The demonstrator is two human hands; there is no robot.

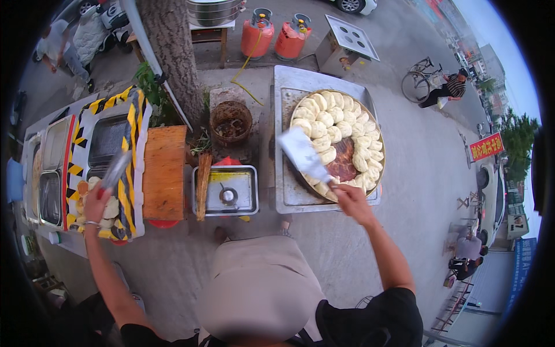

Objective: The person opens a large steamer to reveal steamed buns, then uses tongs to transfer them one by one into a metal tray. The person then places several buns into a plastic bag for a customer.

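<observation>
My right hand (352,201) grips the handle of a broad metal spatula (305,154), its blade blurred over the left side of a large round pan (295,173). Pale pleated buns (344,129) crowd the pan, with a browned, glossy patch of pan bottom (344,159) bare among them. Far to the left, my left hand (96,206) holds a blurred metal utensil (117,169) with a red part at the grip; its exact kind is unclear. Beneath that hand lie flat pale breads or buns (111,208), partly hidden, beside steel trays (109,136) edged with yellow-black tape.
The pan rests on a metal griddle stand (284,204). Between the stations are a steel basin (255,191), a wooden board (164,173) and a rusty pot (230,123). Two red gas cylinders (256,39) stand ahead near a tree trunk (171,56). A person with a bicycle (451,89) is at right.
</observation>
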